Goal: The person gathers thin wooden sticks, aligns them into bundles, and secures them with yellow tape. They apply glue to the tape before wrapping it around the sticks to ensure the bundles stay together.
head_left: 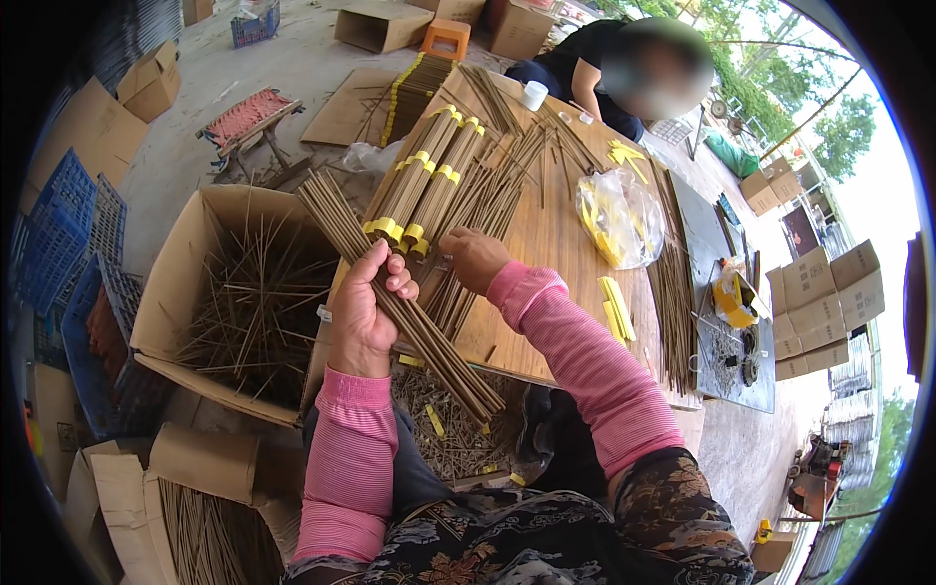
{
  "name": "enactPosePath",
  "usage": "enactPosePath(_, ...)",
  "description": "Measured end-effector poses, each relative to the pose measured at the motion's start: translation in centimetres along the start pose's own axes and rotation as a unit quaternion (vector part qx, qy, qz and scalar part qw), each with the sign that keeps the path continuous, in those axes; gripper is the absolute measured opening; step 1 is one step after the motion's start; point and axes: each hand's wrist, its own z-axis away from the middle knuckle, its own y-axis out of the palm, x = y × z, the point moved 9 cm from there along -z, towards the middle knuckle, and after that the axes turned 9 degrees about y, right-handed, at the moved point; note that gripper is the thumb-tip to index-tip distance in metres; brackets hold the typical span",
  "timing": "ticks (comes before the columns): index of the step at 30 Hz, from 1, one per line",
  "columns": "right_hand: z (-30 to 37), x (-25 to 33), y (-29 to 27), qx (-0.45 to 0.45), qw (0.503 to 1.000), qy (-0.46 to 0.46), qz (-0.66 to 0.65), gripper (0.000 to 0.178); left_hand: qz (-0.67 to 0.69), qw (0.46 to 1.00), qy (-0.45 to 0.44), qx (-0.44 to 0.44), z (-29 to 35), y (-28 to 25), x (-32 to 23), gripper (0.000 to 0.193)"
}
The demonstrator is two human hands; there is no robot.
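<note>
My left hand is closed around a loose bundle of thin brown incense sticks, which slants from upper left to lower right over the table's near edge. My right hand is at the near end of a pile of loose incense sticks, its fingers curled together; what they hold, if anything, is hidden. Just beyond my left hand lie finished bundles wrapped with yellow paper bands, side by side on the wooden table.
An open cardboard box full of tangled sticks stands left of the table. A clear plastic bag with yellow strips and yellow paper strips lie to the right. Across the table a person sits leaning in. Blue crates stand far left.
</note>
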Motion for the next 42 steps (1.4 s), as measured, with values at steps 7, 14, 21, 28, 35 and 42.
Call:
enactPosePath(7, 0.3, 0.5, 0.1, 0.003, 0.999, -0.04, 0.027, 0.022, 0.006, 1.0, 0.0, -0.003, -0.1, -0.2, 0.1, 0.01)
enactPosePath(14, 0.2, 0.7, -0.1, 0.02, 0.997, -0.035, 0.067, 0.022, 0.008, 1.0, -0.001, -0.002, -0.1, -0.3, 0.1, 0.009)
enactPosePath(21, 0.5, 0.6, 0.4, 0.046, 0.993, -0.077, 0.078, 0.018, 0.006, 1.0, -0.001, -0.006, -0.2, -0.3, 0.2, 0.009)
enactPosePath(28, 0.1, 0.5, 0.9, 0.104, 0.984, -0.08, 0.119, 0.019, 0.007, 1.0, -0.001, 0.002, -0.1, -0.1, 0.1, 0.009)
enactPosePath(35, 0.3, 0.7, 1.1, 0.101, 0.982, -0.101, 0.121, 0.018, 0.007, 1.0, -0.003, 0.0, -0.2, -0.2, 0.2, 0.009)
enactPosePath(42, 1.1, 0.9, 0.7, 0.044, 0.983, -0.137, 0.113, 0.016, 0.01, 1.0, -0.007, 0.0, -0.2, -0.2, 0.2, 0.01)
